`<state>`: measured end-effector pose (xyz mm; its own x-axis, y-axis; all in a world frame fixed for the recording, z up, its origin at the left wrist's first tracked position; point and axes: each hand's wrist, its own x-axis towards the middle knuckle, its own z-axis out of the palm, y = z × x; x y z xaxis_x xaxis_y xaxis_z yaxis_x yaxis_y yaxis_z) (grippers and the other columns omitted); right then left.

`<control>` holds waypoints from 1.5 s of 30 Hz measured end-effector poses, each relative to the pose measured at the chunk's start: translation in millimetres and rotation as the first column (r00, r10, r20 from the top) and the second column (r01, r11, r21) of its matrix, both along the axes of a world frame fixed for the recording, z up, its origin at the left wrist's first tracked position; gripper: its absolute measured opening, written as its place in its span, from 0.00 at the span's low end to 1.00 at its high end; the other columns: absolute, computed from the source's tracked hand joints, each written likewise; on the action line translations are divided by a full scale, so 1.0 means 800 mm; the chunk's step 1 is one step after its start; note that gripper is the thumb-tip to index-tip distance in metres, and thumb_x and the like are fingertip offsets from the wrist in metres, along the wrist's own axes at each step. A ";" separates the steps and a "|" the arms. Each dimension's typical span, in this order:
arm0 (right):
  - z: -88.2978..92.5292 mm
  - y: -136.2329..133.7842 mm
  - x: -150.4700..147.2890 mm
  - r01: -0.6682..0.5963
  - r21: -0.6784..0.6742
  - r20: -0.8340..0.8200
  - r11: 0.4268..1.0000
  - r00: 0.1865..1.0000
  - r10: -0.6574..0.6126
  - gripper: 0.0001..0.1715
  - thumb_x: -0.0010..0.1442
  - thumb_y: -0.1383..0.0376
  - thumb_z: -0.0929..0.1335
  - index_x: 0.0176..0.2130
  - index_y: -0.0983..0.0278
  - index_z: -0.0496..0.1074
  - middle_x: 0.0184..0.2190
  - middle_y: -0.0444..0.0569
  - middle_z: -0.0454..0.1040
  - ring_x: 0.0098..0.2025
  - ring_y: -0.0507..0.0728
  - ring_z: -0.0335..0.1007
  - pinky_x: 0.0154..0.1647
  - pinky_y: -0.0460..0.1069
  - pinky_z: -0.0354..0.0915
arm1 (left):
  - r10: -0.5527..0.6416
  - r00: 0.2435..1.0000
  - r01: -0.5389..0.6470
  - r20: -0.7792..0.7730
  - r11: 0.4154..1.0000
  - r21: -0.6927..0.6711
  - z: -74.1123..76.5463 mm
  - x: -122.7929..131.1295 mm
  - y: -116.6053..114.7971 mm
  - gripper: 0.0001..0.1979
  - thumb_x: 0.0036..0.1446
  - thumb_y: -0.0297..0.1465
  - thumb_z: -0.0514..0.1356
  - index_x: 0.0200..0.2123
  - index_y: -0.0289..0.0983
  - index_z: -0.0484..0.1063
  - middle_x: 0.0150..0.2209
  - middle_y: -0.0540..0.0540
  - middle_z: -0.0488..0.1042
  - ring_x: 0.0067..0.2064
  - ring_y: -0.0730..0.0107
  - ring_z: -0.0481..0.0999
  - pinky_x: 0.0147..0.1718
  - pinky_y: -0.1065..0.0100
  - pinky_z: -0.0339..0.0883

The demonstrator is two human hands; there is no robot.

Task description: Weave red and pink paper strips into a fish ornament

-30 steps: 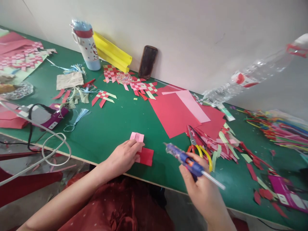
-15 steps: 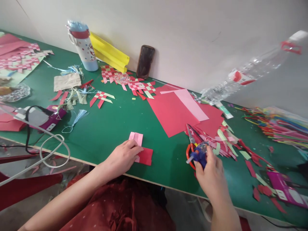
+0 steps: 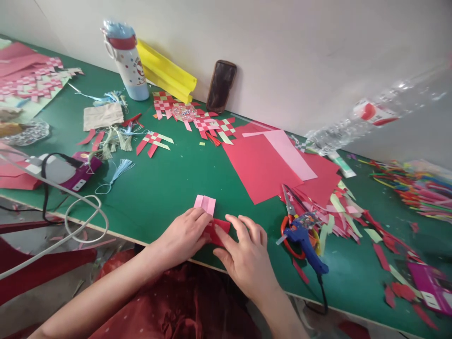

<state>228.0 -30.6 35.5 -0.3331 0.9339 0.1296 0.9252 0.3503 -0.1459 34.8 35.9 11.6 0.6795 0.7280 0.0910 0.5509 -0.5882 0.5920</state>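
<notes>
Our left hand (image 3: 185, 237), fingers together, holds pink paper (image 3: 205, 204) and red paper (image 3: 223, 226), likely steadying both; our right hand (image 3: 247, 259) spreads fingers.

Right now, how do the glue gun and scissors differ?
The glue gun is blue, while the scissors have red and yellow handles. A black cord trails from the glue gun; the scissors show none. The glue gun lies over the scissors, covering part of their handles. Neither is held.
</notes>
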 end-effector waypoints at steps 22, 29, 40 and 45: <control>-0.014 -0.005 0.022 0.219 0.016 0.084 0.976 0.972 -0.220 0.18 0.67 0.59 0.63 0.54 0.51 0.73 0.59 0.53 0.69 0.58 0.68 0.60 0.50 0.64 0.56 | -0.077 0.993 0.081 -0.094 0.996 0.034 0.007 -0.001 0.001 0.09 0.63 0.30 0.58 0.46 0.35 0.69 0.43 0.42 0.70 0.46 0.58 0.71 0.47 0.55 0.71; -0.018 -0.007 0.022 0.204 0.085 -0.029 0.975 0.979 -0.202 0.19 0.68 0.59 0.62 0.52 0.57 0.75 0.57 0.54 0.70 0.58 0.67 0.60 0.53 0.62 0.58 | -0.080 0.996 0.080 -0.038 0.996 0.023 0.005 -0.005 0.001 0.10 0.64 0.30 0.57 0.48 0.37 0.67 0.43 0.43 0.69 0.45 0.60 0.70 0.47 0.57 0.70; -0.028 -0.041 -0.007 0.127 0.105 -0.120 0.986 0.986 -0.114 0.15 0.65 0.59 0.65 0.49 0.53 0.76 0.56 0.50 0.72 0.57 0.67 0.60 0.52 0.62 0.55 | -0.072 0.995 0.075 -0.064 0.997 0.037 -0.002 -0.005 -0.001 0.04 0.62 0.28 0.58 0.41 0.35 0.67 0.41 0.44 0.69 0.43 0.61 0.70 0.45 0.57 0.70; -0.030 -0.041 0.002 0.130 0.078 -0.108 0.988 0.987 -0.121 0.15 0.65 0.60 0.65 0.50 0.51 0.76 0.57 0.50 0.71 0.58 0.67 0.59 0.51 0.63 0.55 | -0.077 0.996 0.079 -0.051 0.996 0.045 0.004 -0.005 0.000 0.05 0.63 0.29 0.58 0.42 0.35 0.68 0.41 0.44 0.69 0.43 0.62 0.70 0.45 0.58 0.71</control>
